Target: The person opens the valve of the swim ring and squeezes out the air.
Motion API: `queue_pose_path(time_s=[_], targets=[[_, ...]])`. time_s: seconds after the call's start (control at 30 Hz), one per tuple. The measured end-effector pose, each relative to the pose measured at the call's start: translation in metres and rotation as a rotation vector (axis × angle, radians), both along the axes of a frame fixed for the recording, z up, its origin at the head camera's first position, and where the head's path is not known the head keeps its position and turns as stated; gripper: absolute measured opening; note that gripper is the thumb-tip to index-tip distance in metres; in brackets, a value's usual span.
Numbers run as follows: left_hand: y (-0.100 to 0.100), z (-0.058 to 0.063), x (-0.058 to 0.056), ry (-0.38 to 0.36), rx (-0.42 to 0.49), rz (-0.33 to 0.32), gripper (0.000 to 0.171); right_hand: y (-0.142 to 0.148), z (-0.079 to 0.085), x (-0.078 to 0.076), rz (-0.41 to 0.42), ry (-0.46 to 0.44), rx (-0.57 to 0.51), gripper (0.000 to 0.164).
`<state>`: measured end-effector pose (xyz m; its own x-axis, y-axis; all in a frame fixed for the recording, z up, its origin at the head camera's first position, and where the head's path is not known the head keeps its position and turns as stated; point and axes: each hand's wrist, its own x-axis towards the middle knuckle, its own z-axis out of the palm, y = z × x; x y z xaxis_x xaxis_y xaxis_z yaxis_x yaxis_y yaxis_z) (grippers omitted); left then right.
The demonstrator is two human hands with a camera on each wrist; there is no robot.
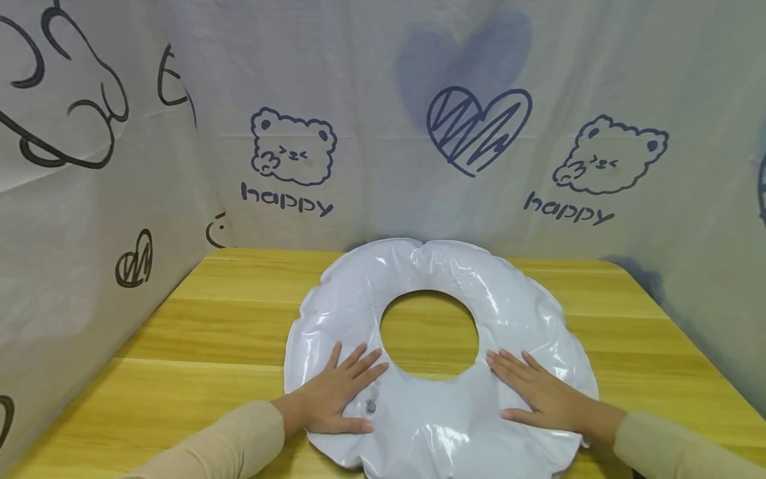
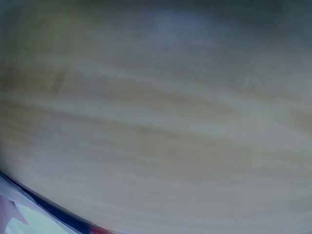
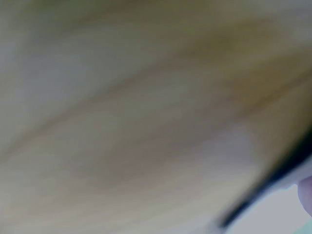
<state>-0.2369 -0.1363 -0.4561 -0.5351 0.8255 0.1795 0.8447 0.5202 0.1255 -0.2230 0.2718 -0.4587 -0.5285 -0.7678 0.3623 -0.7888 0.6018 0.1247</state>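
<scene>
A white inflatable swim ring (image 1: 439, 416), glossy and creased at its seams, lies in the head view with its round hole facing up. My left hand (image 1: 335, 396) rests on its near left part, fingers spread and straight, thumb pointing right. Between that thumb and the fingers sits a small clear air valve (image 1: 371, 406). On the near right part my right hand (image 1: 544, 397) lies flat, its fingers extended toward the hole. Neither hand grips anything. Both wrist views look at a blurred surface with wood-like streaks and do not show the hands' contact with the ring.
The ring lies on a yellow wood-grain table (image 1: 227, 319), whose surface also shows through the hole. Pale cloth (image 1: 383, 166) with printed bears and hearts hangs behind the table, and more cloth hangs at both sides.
</scene>
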Motion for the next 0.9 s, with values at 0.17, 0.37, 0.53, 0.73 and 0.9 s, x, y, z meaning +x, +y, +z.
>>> queue_pose_path(time_s=[0.17, 0.37, 0.53, 0.73, 0.9], targets=[[0.001, -0.001, 0.001, -0.021, 0.0, 0.001, 0.086, -0.01, 0.012, 0.015, -0.038, -0.103, 0.009, 0.067], [0.0, -0.002, 0.001, -0.032, -0.013, 0.007, 0.087, -0.028, 0.008, 0.034, 0.075, -0.169, -0.013, 0.067], [-0.001, 0.001, 0.0, 0.002, -0.001, 0.0, 0.088, -0.036, 0.003, 0.032, 0.057, -0.139, 0.04, 0.072], [-0.002, 0.002, 0.0, 0.012, 0.006, 0.003, 0.087, -0.042, 0.001, 0.03, 0.013, -0.075, 0.102, 0.075], [-0.001, 0.002, 0.002, -0.009, 0.008, -0.004, 0.086, -0.065, 0.007, 0.046, -0.074, -0.305, -0.011, 0.071]])
